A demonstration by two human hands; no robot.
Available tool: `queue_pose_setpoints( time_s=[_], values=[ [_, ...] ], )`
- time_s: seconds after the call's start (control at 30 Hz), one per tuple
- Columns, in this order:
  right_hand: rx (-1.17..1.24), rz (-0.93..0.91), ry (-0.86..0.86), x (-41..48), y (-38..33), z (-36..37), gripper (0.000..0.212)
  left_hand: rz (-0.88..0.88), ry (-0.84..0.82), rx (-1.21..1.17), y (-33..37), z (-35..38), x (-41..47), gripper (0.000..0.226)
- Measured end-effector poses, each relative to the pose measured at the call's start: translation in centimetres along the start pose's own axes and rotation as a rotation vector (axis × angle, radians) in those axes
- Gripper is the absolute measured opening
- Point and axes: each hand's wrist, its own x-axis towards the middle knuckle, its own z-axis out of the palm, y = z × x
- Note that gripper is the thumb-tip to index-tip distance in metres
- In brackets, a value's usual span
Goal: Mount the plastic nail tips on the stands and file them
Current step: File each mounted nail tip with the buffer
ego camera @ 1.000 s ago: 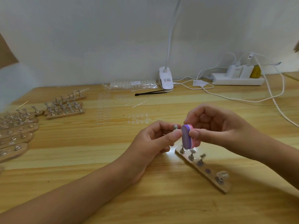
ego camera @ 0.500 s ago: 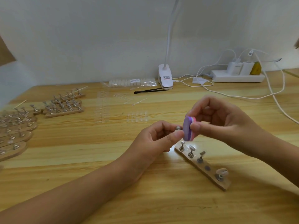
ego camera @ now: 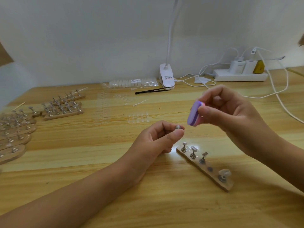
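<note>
Small printed label on the white lamp clip (ego camera: 167,78): too blurred to read. Same for the white sticker on the clear bag of nail tips (ego camera: 131,82) and the square-coded tag (ego camera: 253,51) on a charger cable. Curled left hand (ego camera: 156,142), thumb and forefinger pinching a small metal stand (ego camera: 177,127), round end up, held clear of the table (ego camera: 98,162). Nail tip on that pinched stand or not: impossible to tell. Up and to the right of the pinch, apart from it, right hand (ego camera: 230,116), thumb and fingers clamped on a purple-and-pink file block (ego camera: 194,116), purple face tilted toward the stand. Just below and right of the left fingertips, flat on the wood, a wooden base strip (ego camera: 227,186) with three upright metal pegs, a flat dark disc, and, at the end farthest from the grip, a pale nail tip (ego camera: 224,172) mounted on a peg. Well left of both hands, more wooden bases (ego camera: 64,114) crowded with pegs; beyond the hands, clear tip sheets (ego camera: 138,117) and black tweezers (ego camera: 151,91).
</note>
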Motion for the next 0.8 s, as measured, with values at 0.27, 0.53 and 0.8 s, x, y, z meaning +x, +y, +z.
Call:
queue_pose_setpoints(
  time_s=[0.27,0.53,0.8],
  values=[
    [-0.098,0.029,-0.164,0.0,-0.3,0.0,0.018,0.022,-0.134,0.057,0.5,0.2,-0.5,0.004],
    [-0.186,0.093,-0.270,-0.1,0.2,-0.1,0.017,0.041,-0.134,0.111,0.2,0.4,-0.6,0.005],
    [-0.166,0.062,-0.079,0.0,-0.3,-0.4,0.023,-0.030,-0.033,0.052,0.1,-0.1,0.0,0.040]
  ],
)
